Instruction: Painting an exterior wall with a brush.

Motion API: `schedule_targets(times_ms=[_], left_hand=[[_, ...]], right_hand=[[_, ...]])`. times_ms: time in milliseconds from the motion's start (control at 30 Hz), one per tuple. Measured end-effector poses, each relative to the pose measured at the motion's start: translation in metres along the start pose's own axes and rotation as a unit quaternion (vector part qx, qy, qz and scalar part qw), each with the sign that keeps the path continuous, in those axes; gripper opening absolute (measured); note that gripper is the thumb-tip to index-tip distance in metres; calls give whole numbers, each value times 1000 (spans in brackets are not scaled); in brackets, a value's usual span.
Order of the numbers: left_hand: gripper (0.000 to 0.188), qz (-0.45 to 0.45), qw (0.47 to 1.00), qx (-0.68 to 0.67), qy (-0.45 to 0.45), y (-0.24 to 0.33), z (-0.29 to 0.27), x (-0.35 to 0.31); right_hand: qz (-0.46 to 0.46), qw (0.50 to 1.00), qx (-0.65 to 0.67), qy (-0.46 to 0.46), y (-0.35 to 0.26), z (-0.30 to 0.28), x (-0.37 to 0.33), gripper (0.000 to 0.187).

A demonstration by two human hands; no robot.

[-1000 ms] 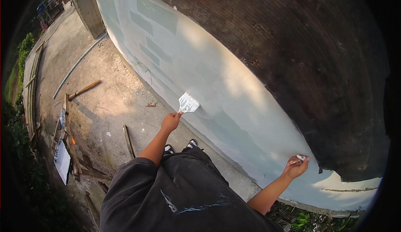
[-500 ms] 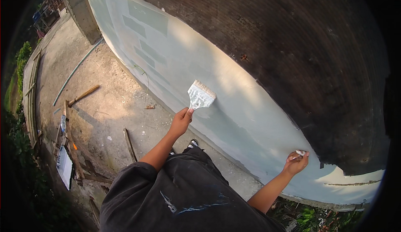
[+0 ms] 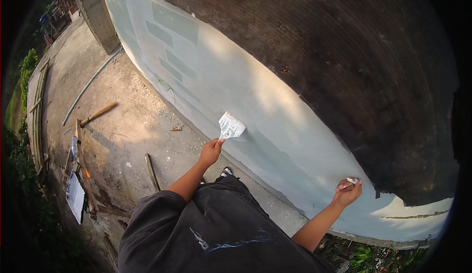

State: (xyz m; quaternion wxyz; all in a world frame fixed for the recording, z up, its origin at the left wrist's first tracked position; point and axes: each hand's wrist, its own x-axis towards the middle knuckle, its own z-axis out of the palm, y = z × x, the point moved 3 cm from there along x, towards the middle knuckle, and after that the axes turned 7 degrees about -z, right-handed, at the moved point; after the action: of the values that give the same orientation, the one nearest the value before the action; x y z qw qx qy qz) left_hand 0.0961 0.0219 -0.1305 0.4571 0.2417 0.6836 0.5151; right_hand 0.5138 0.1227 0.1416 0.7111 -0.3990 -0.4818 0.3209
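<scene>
My left hand is closed around the handle of a wide flat paintbrush smeared with white paint. The brush's pale bristles point up and to the right, against or close to the pale blue-white wall; whether they touch it, I cannot tell. Over at the right, my right hand is by the wall's upper edge with its fingers curled around a small white thing. Most of that thing is hidden, so its kind does not show. Darker grey-green patches mark parts of the wall's surface.
Dark corrugated sheeting borders the wall above. On the concrete floor lie a hammer-like tool, a bluish pipe and wood pieces. A white paint tray stands at the left. Green plants grow below the wall.
My left hand has brought the paintbrush down and slightly left along the wall. My right hand has stayed almost where it was, still curled around the white thing.
</scene>
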Motion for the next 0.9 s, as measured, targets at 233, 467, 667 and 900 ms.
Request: schedule_targets(times_ms=[233,467,667,900], left_hand=[[52,-81,970,226,30,-41,-13,11],[53,-116,954,258,97,-100,-44,13],[51,-42,961,233,141,6,-32,8],[50,-10,951,270,152,42,-32,-6]], right_hand=[[0,1000,14,-6,-1,-7,0,42],[-1,1000,13,-18,0,2,0,43],[-5,1000,10,-3,-2,1,-2,42],[0,1000,6,0,-1,4,-2,42]])
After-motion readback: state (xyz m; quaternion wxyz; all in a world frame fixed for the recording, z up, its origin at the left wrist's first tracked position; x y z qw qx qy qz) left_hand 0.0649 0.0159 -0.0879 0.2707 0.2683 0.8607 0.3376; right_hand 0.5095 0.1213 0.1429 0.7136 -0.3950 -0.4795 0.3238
